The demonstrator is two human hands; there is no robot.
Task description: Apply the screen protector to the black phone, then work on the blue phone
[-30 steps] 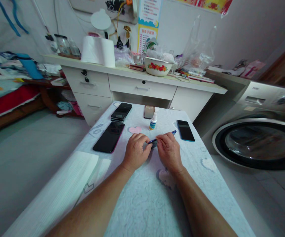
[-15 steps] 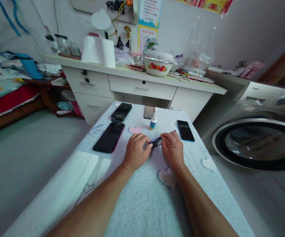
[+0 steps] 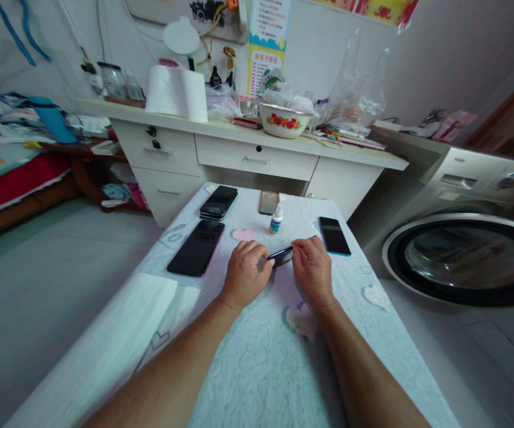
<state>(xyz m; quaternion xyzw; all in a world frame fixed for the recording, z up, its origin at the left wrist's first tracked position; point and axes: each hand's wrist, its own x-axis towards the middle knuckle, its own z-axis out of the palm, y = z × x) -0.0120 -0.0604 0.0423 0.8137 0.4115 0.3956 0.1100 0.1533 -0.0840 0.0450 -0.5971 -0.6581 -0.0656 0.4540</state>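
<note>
Between my two hands a dark smartphone (image 3: 283, 256) with a blue edge is held tilted above the table. My left hand (image 3: 246, 272) grips its left end between thumb and fingers. At its right end, my right hand (image 3: 312, 267) is closed, with fingertips pinched at the top edge; whether something small is in that pinch I cannot tell. Just beyond the phone stands a small white spray bottle (image 3: 276, 221) with a blue and yellow label. To the right lies a phone with a blue edge (image 3: 334, 236), and to the left a larger black phone (image 3: 197, 247).
A stack of phones (image 3: 219, 202) lies at the table's far left corner, and another phone (image 3: 268, 202) near the back edge. White folded sheets (image 3: 141, 309) cover the left side. Behind stands a white desk (image 3: 257, 160); a washing machine (image 3: 466, 220) is at the right.
My right hand has shifted very slightly right along the phone's edge. Otherwise the hands, the phone and the things on the table look the same.
</note>
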